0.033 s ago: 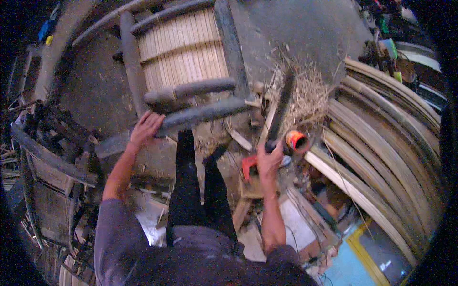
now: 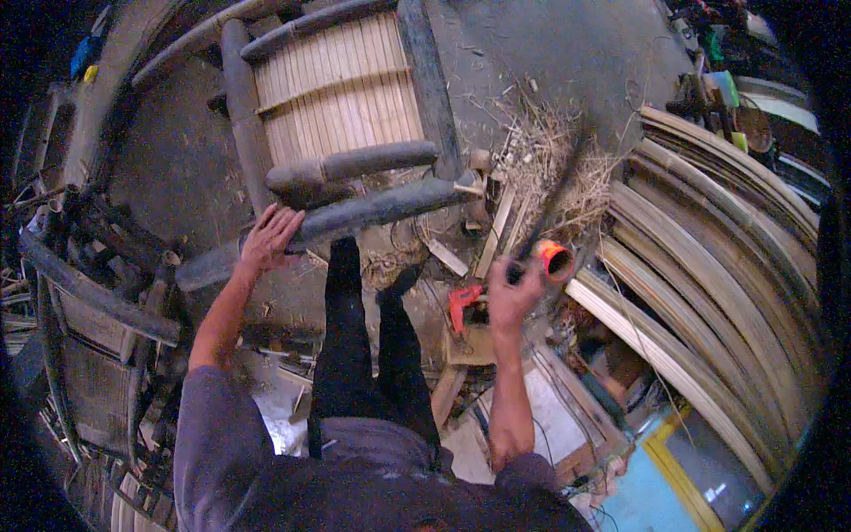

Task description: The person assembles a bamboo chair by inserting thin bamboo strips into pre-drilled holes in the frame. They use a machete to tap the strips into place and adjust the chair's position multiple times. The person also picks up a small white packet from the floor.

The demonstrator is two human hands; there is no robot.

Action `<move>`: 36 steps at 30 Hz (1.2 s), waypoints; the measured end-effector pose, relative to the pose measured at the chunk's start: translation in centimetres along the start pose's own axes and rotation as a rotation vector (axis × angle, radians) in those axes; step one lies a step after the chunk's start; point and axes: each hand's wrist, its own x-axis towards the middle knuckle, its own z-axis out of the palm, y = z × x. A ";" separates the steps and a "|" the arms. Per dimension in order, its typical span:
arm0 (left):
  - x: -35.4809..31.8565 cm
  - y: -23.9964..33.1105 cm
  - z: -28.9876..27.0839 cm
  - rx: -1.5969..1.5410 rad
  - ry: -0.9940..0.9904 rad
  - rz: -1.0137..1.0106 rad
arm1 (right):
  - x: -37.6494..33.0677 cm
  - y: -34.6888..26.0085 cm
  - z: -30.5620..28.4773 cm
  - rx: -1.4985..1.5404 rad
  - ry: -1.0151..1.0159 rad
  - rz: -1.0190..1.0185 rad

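My left hand [image 2: 270, 238] is closed over the left part of a thick dark bamboo pole [image 2: 390, 211], its fingers lying across the top. The pole slants up to the right in front of my legs, with a pale peg-like piece at its right end. Just beyond it lies a dark bamboo frame with a panel of pale slats [image 2: 346, 89]. My right hand [image 2: 516, 288] is shut around the handle of a machete-like long knife [image 2: 560, 186]. Its dark blade points up and away to the right, smeared by motion.
A red power tool [image 2: 463, 308] lies left of my right hand; an orange-rimmed round container [image 2: 556, 260] is right beside it. Beyond is a heap of shavings [image 2: 567, 160]. Long bent bamboo strips [image 2: 709, 239] fill the right side. Another dark frame [image 2: 97, 293] stands at left.
My right hand has moved slightly right, and the knife has swung to the right with its blade now blurred and thinner looking. My left hand and the pole stay nearly in place.
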 end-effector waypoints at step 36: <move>0.3 -0.4 -0.3 0.053 -0.045 0.024 | 0.0 1.0 2.6 -0.220 -0.136 0.065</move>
